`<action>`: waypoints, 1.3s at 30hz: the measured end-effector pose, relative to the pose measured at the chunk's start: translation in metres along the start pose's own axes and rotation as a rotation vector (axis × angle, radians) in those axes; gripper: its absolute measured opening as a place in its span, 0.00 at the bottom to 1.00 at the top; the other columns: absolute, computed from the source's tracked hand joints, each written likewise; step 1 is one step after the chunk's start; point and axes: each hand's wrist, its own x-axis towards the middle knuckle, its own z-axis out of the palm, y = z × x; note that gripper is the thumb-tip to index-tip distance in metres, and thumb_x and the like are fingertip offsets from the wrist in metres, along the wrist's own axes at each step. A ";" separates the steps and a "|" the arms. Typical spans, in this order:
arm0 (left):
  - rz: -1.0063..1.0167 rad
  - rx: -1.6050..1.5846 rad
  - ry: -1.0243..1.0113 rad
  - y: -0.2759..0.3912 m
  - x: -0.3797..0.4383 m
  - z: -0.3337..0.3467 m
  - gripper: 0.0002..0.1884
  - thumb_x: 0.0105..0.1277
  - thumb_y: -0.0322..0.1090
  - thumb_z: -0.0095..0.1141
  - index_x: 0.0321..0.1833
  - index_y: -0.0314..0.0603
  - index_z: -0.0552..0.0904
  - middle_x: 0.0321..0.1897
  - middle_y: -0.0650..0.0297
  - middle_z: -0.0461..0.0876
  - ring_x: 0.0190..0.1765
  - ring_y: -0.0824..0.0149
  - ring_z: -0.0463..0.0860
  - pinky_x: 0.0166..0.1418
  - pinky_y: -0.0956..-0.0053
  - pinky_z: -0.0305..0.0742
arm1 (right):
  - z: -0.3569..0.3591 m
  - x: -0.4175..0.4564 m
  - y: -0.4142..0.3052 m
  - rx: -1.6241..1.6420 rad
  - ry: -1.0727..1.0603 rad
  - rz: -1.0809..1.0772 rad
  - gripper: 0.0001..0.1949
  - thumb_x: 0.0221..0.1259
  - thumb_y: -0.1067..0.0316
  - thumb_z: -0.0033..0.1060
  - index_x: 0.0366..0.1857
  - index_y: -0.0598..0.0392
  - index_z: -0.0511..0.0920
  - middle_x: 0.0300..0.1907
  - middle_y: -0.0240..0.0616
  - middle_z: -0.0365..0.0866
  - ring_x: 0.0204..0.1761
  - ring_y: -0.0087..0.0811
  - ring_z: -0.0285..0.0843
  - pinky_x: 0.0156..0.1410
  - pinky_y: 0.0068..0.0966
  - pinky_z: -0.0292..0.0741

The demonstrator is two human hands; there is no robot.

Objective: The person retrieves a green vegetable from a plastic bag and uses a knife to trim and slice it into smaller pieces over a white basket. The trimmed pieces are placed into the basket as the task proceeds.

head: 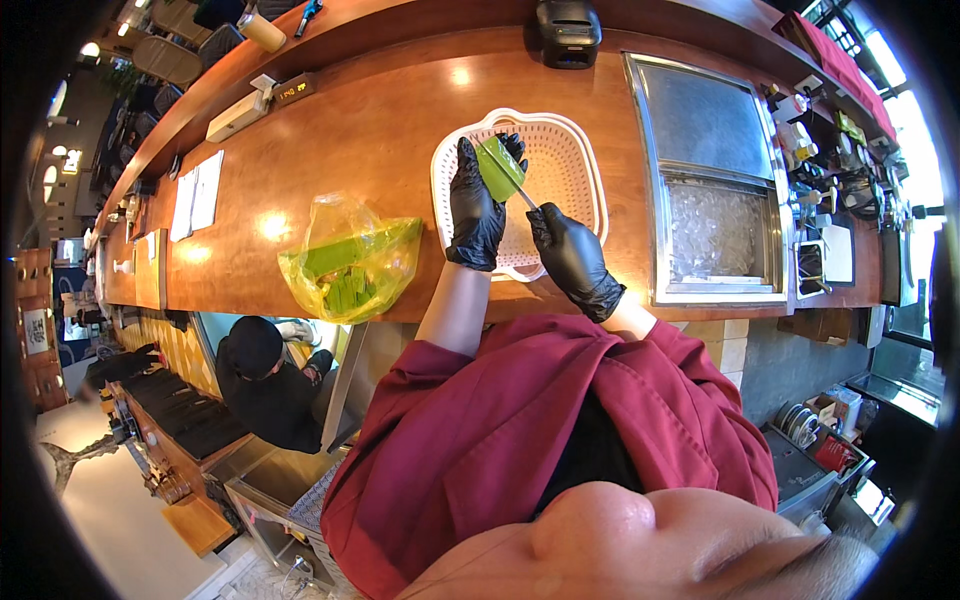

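My left hand [478, 214], in a black glove, holds a folded or cut piece of green leaf [498, 169] above a white perforated plastic basket [592, 176]. In my right hand [568, 255], also gloved in black, is a slim metal tool [527, 198], likely a knife; its narrow shaft lies across the leaf piece. My right fingers are closed round its near end. To the left on the wooden counter [375, 150] sits a yellow translucent plastic bag [405, 259] with long green leaves [349, 291] in it.
An ice bin [712, 229] with a metal lid is set into the counter at right. Behind the basket stands a black device [568, 34]. Paper sheets [196, 196] and a small digital clock [292, 90] lie farther left. A person in black [262, 382] is below the counter's left part.
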 end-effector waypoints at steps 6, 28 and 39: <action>-0.053 0.044 -0.051 -0.005 -0.002 0.003 0.32 0.74 0.59 0.46 0.63 0.32 0.73 0.54 0.50 0.82 0.56 0.56 0.83 0.63 0.57 0.77 | 0.008 0.007 0.007 0.020 0.005 -0.019 0.10 0.70 0.62 0.55 0.36 0.58 0.76 0.26 0.57 0.78 0.30 0.59 0.78 0.32 0.47 0.72; -0.035 0.032 -0.009 -0.009 0.002 0.007 0.32 0.74 0.58 0.47 0.61 0.30 0.73 0.52 0.48 0.82 0.54 0.55 0.84 0.62 0.61 0.79 | 0.013 0.015 0.005 -0.049 0.090 -0.060 0.10 0.70 0.60 0.55 0.33 0.53 0.73 0.22 0.52 0.78 0.26 0.55 0.78 0.29 0.45 0.72; 0.020 0.022 -0.038 -0.001 0.005 0.004 0.32 0.75 0.57 0.46 0.61 0.28 0.74 0.53 0.47 0.82 0.56 0.54 0.83 0.65 0.58 0.76 | -0.003 0.002 -0.003 -0.020 0.068 -0.040 0.11 0.70 0.60 0.55 0.34 0.55 0.73 0.21 0.52 0.77 0.25 0.55 0.78 0.29 0.45 0.72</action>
